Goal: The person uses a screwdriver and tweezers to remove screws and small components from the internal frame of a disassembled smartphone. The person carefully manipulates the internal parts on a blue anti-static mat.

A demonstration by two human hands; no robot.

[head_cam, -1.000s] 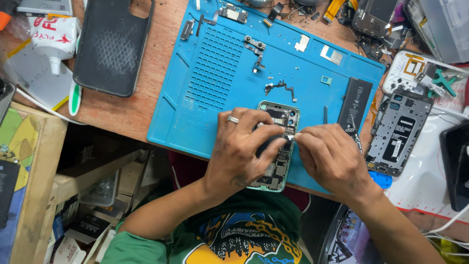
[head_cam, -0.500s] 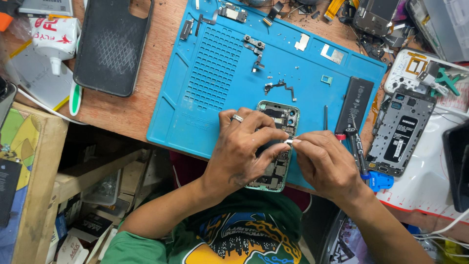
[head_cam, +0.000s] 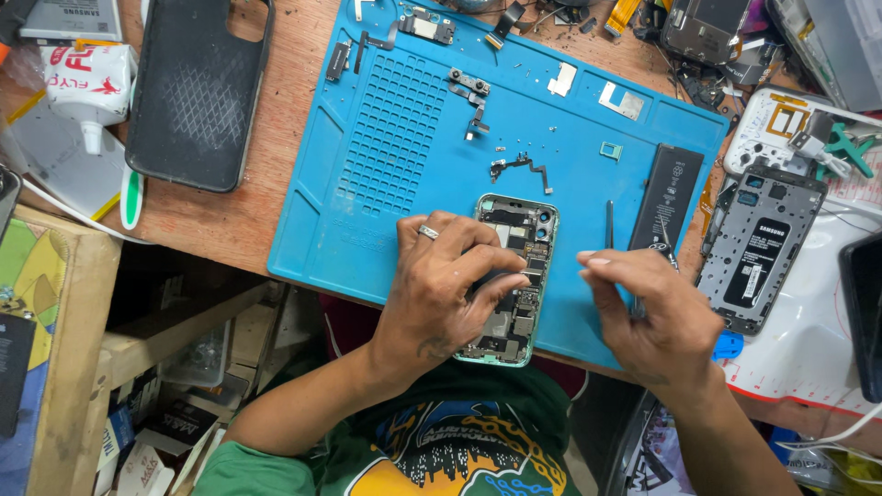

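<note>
The opened smartphone [head_cam: 511,276], its back off and its boards and connectors bare inside a pale green frame, lies lengthwise on the blue repair mat [head_cam: 386,147], near the mat's front edge. The left hand [head_cam: 441,285], a ring on 1 finger, lies over the phone's left side and lower half, fingers curled and pressing down on its insides. The right hand [head_cam: 648,312] hovers just beside the phone's right edge, fingertips drawn together as if pinching something very small; what it pinches I cannot tell.

The phone looks light and stiff, but its exposed parts are likely fragile, so the frame edges seem the safest hold.

Just right of the phone lie a thin metal tool [head_cam: 608,223] and a black battery [head_cam: 668,197]. Small flex cables and screws [head_cam: 519,168] are scattered above it. Further right rests another opened phone [head_cam: 758,248]; left of the mat, a black phone case [head_cam: 197,92].
</note>
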